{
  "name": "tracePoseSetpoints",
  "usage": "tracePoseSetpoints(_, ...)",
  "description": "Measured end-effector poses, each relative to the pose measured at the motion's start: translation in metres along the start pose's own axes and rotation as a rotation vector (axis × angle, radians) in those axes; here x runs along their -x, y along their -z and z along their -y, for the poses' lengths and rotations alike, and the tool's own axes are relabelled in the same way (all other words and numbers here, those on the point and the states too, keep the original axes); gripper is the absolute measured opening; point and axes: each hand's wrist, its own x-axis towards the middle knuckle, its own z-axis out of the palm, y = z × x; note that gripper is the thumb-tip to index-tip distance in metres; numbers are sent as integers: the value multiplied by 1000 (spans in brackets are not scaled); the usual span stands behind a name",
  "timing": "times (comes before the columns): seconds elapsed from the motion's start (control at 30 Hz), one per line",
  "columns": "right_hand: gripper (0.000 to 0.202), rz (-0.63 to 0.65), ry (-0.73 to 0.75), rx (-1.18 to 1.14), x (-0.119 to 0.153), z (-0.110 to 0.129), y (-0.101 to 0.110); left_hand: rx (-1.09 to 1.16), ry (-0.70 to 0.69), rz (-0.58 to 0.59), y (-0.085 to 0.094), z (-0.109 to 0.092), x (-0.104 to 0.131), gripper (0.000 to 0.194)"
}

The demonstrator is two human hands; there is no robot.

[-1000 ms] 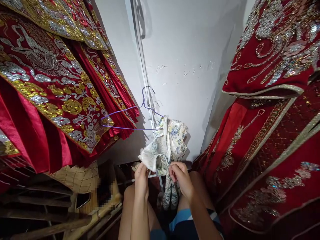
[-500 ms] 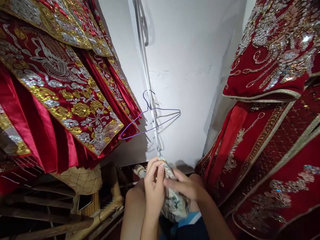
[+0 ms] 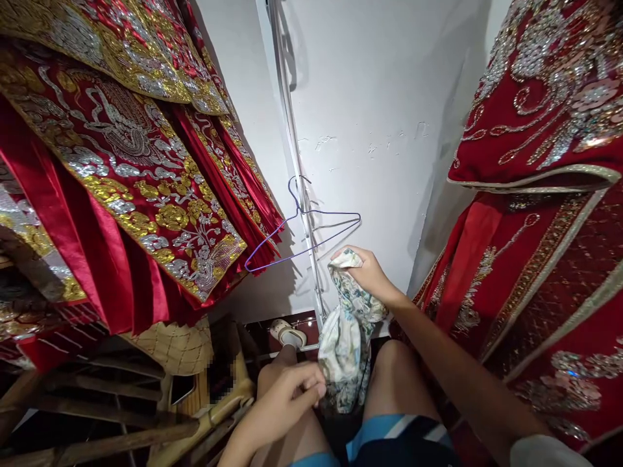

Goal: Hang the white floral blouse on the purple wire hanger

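Note:
A crumpled white cloth with a green and blue print point(image 3: 343, 344) hangs between my knees. My right hand point(image 3: 365, 269) grips its upper end, just below and right of a purple wire hanger point(image 3: 306, 253). Down at the cloth's left edge is my left hand point(image 3: 304, 386), fingers curled in and touching or pinching the fabric; the exact grip is hard to make out. The hanger hangs on a thin metal pole point(image 3: 294, 143) in front of the wall, with nothing on it.
Red garments with gold and silver embroidery point(image 3: 170, 214) hang at the left, beaded red ones point(image 3: 549, 259) at the right. A bamboo chair point(image 3: 185, 434) stands lower left, with a phone-like object on it. A beige clog point(image 3: 287, 334) is on my foot.
My right hand has risen toward the hanger, lifting one end of the cloth. My left hand has dropped lower and left. The cloth is now stretched out longer, and the view has shifted slightly.

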Motion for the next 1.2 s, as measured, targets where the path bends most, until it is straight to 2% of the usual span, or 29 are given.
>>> tracePoseSetpoints(0.07, 20, 66, 47, -15, -5, 8, -10, -28, -67, -220, 6, -1, -2, 29)
tracePoseSetpoints(0.1, 22, 107, 53, -19, -4, 13, -16, -13, -87, -303, 8, -2, -5, 36)
tracePoseSetpoints(0.17, 25, 175, 42, -23, -1, 23, -27, 40, -107, -381, 10, -3, -17, 57)
tracePoseSetpoints(0.23, 23, 215, 22, -25, 2, 30, -34, 44, -127, -405, 8, -1, -32, 64)
tracePoseSetpoints(0.3, 21, 195, 32, -11, 1, 30, -32, -37, -127, -396, 4, 5, -45, 41)
tracePoseSetpoints(0.33, 19, 157, 47, 10, -1, 27, -27, -87, -109, -382, 3, 10, -49, 31)
tracePoseSetpoints(0.43, 17, -24, 116, 89, -14, 11, -4, -137, -43, -285, 8, 23, -49, 40)
tracePoseSetpoints(0.5, 15, -100, 142, 134, -27, -5, 9, -132, -35, -237, 20, 26, -40, 42)
tracePoseSetpoints(0.57, 17, -108, 141, 181, -40, -23, 13, -185, -45, -254, 37, 21, -28, 43)
tracePoseSetpoints(0.7, 30, 9, 104, 269, -61, -56, -7, -398, -63, -409, 77, 2, -14, 48)
tracePoseSetpoints(0.83, 28, 14, -29, 412, -73, -72, -18, -618, -135, -523, 110, -1, -14, 51)
tracePoseSetpoints(0.9, 21, 22, -71, 452, -71, -74, -14, -688, -139, -596, 123, 6, -16, 50)
tracePoseSetpoints(0.97, 21, 19, -73, 448, -63, -72, -7, -718, -75, -652, 132, 17, -17, 48)
tracePoseSetpoints(1.1, 27, -55, -103, 369, -34, -53, 4, -610, 170, -612, 139, 31, -22, 49)
tracePoseSetpoints(1.2, 27, -87, -93, 356, -18, -32, 11, -492, 121, -728, 135, 25, -28, 45)
